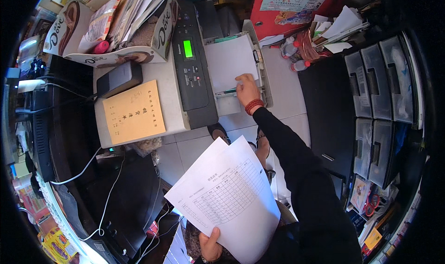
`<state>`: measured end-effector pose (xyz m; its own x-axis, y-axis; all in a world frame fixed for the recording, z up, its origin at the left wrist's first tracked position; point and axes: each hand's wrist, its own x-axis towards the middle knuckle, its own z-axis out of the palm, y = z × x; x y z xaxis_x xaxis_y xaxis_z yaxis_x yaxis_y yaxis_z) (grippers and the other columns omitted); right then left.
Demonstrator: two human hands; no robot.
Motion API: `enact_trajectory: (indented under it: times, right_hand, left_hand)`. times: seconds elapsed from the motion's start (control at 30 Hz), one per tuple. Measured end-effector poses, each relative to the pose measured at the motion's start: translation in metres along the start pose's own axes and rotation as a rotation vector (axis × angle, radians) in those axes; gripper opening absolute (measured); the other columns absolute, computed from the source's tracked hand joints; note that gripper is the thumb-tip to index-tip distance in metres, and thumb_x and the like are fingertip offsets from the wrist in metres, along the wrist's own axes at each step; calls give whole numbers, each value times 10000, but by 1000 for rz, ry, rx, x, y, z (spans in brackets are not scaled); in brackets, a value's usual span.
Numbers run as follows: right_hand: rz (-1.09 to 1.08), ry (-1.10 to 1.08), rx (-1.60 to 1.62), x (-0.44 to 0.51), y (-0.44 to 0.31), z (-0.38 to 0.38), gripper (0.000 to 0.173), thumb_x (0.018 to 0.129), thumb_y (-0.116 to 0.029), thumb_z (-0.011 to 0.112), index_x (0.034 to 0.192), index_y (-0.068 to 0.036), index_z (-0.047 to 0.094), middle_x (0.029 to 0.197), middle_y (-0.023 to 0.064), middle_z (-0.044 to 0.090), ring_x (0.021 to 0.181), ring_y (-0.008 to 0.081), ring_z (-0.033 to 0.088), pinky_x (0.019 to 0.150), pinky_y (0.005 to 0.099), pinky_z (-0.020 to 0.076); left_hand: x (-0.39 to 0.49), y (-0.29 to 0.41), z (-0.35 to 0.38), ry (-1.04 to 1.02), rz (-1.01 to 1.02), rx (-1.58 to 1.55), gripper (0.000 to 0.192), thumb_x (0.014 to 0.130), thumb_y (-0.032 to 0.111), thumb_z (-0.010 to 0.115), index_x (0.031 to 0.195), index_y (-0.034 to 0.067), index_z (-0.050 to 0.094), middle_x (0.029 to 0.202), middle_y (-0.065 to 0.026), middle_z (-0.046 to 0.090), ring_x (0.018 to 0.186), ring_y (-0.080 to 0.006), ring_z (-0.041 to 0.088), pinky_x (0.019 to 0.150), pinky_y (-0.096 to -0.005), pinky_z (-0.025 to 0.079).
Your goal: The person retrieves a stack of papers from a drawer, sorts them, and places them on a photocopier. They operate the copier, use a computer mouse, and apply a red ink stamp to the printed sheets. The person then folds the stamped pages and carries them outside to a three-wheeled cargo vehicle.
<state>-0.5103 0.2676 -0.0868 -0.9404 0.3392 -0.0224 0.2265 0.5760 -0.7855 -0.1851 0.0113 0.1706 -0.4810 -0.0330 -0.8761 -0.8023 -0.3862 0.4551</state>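
My left hand (pixel 210 246) grips the lower edge of several paper sheets (pixel 226 194), with the thumb on top. The upper sheet bears a printed table, and a second sheet fans out behind it. My right hand (pixel 248 90), with a red bead bracelet (pixel 253 106) at the wrist, reaches to the printer's pulled-out paper tray (pixel 266 86). Its bent fingers touch the near end of the white paper (pixel 231 60) lying there; whether they pinch it is hidden. The printer (pixel 194 90) has a dark control panel with a lit green screen (pixel 187 48).
On the printer's lid lie a yellow booklet (pixel 135 112) bearing writing, a dark box-shaped device (pixel 120 78) and a Dove carton (pixel 114 57) full of papers. Plastic drawers (pixel 375 79) stand at right. Loose white cables (pixel 104 208) hang at left. Bottles with red caps (pixel 295 55) stand beyond the tray.
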Motion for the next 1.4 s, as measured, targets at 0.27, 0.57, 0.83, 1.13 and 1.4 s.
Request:
enact_trajectory:
  times: [0.27,0.57,0.83,1.13,1.4]
  right_hand:
    - [-106,218,-341,30,-2,16,442,833,-220,649,1239,-62,577,1380,197,446,1249,377,438,1026,469,371]
    - [-259,152,-89,57,-12,50,360,875,-145,547,1221,-68,612,1440,181,435,1353,357,362,1105,498,276]
    - [-99,10,-436,57,-18,21,424,781,-200,646,1190,-91,634,1380,147,483,1406,406,226,1132,580,142]
    - [-50,148,-354,61,-10,41,495,785,-178,683,1246,-39,572,1455,255,323,1396,414,225,1134,528,195]
    - [-88,162,-392,60,-16,48,576,807,-211,690,1342,-107,505,1486,165,352,1394,332,316,1118,517,252]
  left_hand:
    - [-2,-4,-1,35,24,30,571,925,126,539,1408,-96,329,1414,-180,446,1301,-310,425,1114,-409,272]
    - [1,1,6,133,-40,36,609,900,108,543,1422,-99,307,1436,-186,420,1328,-312,394,1125,-407,250]
    - [3,-3,6,126,-64,35,628,890,118,553,1427,-95,306,1444,-187,410,1334,-313,385,1123,-411,250]
    - [3,-5,6,116,-64,38,650,880,131,565,1432,-90,304,1454,-189,400,1341,-313,374,1121,-417,251]
    - [1,-7,0,119,-37,39,669,871,142,575,1437,-86,302,1463,-190,390,1347,-314,364,1119,-421,251]
